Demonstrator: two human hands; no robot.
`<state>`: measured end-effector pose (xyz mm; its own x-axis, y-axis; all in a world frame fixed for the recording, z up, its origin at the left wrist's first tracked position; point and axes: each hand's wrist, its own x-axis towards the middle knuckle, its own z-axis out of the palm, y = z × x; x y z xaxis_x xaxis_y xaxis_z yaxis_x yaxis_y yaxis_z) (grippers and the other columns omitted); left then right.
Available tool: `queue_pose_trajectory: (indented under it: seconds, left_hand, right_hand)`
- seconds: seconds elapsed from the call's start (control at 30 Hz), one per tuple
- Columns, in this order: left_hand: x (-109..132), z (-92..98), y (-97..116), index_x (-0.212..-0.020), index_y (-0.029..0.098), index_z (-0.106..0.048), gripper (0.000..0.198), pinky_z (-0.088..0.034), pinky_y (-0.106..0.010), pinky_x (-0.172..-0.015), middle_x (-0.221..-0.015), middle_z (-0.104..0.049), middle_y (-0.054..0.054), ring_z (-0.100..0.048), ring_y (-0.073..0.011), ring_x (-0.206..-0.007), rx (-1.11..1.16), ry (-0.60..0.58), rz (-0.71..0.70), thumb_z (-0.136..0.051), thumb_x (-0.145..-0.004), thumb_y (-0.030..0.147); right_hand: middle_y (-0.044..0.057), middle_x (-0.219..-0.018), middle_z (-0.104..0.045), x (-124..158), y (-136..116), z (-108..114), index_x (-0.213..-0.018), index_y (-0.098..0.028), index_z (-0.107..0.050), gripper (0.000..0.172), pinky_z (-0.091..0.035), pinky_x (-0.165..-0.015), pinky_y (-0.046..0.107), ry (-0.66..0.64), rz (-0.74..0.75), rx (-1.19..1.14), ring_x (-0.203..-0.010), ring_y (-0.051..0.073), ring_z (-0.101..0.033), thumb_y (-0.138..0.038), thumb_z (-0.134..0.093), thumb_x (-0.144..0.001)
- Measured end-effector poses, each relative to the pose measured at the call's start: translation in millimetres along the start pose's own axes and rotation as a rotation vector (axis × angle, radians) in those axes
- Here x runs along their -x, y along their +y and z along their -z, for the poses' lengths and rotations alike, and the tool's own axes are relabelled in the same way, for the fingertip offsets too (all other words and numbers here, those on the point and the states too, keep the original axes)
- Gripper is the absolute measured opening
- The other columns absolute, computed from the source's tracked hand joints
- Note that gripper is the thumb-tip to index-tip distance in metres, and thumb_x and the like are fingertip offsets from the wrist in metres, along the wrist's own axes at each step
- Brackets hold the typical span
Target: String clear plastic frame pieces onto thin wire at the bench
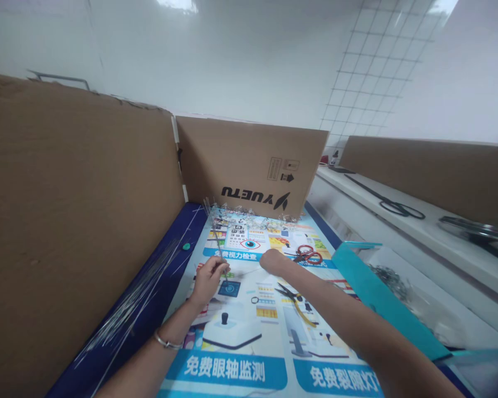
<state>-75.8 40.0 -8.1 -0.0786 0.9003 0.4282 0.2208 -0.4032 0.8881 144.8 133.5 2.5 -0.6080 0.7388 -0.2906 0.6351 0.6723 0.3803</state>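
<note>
My left hand point(209, 279) is closed in a pinch around a few thin wires point(217, 237) that stand nearly upright above the fingers. A bracelet circles that wrist. To the right, my right hand point(273, 262) is curled closed, its back toward me and its fingertips hidden. A faint pale strand point(249, 271) seems to run between the two hands. Yellow-handled pliers point(301, 307) lie on the printed sheet just below my right hand. Red-handled scissors point(309, 255) rest beyond my right forearm.
Many long thin wires point(136, 301) lie on the blue strip at left, near a small green object point(186, 246). Clear, sparkling small pieces point(257, 220) line the sheet's far edge. Cardboard panels point(249, 166) stand behind and at left. A teal box point(392, 304) with clear bags sits at right.
</note>
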Motion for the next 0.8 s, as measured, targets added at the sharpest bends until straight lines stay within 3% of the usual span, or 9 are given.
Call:
queue_pose_trajectory:
  seconds: [0.13, 0.4, 0.5, 0.63, 0.8]
  left_hand:
    - [2, -0.9, 0, -0.07, 0.019, -0.057, 0.014, -0.044, -0.023, -0.063, -0.066, -0.062, 0.001, -0.058, -0.0129, -0.065, 0.008, -0.004, -0.011, -0.05, -0.079, 0.027]
    - [1, -1.7, -3, -0.07, 0.019, -0.055, 0.013, -0.045, -0.022, -0.062, -0.067, -0.061, 0.002, -0.057, -0.0124, -0.064, 0.031, 0.003, -0.031, -0.049, -0.08, 0.024]
    - [1, -1.0, -2, -0.071, 0.019, -0.055, 0.013, -0.045, -0.022, -0.063, -0.067, -0.061, 0.002, -0.057, -0.0123, -0.065, 0.038, -0.01, -0.029, -0.049, -0.081, 0.023]
    - [0, -0.5, -1, -0.07, 0.019, -0.055, 0.014, -0.044, -0.022, -0.064, -0.067, -0.061, 0.002, -0.057, -0.0123, -0.065, 0.023, -0.001, -0.025, -0.048, -0.081, 0.022]
    - [0, -0.3, 0, -0.07, 0.019, -0.056, 0.013, -0.045, -0.022, -0.063, -0.068, -0.062, 0.002, -0.058, -0.0129, -0.066, 0.027, 0.004, 0.018, -0.049, -0.08, 0.024]
  right_hand:
    - [0.008, -0.11, -0.055, 4, 7, 7, -0.11, -0.014, -0.052, 0.029, -0.049, -0.077, 0.038, -0.156, 0.033, 0.01, -0.092, 0.018, -0.057, -0.03, -0.051, -0.086]
    - [0.006, -0.101, -0.059, 5, 22, 27, -0.103, -0.014, -0.056, 0.024, -0.049, -0.074, 0.036, -0.254, 0.081, -0.012, -0.086, 0.016, -0.058, -0.03, -0.052, -0.085]
    - [0.008, -0.086, -0.065, 0, 24, 29, -0.084, -0.011, -0.064, 0.015, -0.047, -0.068, 0.031, -0.229, 0.099, -0.052, -0.078, 0.019, -0.061, -0.018, -0.062, -0.071]
    - [0.011, -0.073, -0.068, -7, 23, 25, -0.066, -0.012, -0.066, 0.017, -0.042, -0.061, 0.029, -0.165, 0.088, -0.126, -0.07, 0.023, -0.062, -0.007, -0.059, -0.051]
    - [0.01, -0.072, -0.067, -1, 28, 18, -0.066, -0.015, -0.062, 0.019, -0.038, -0.059, 0.027, 0.007, 0.002, -0.301, -0.071, 0.024, -0.061, -0.007, -0.052, -0.051]
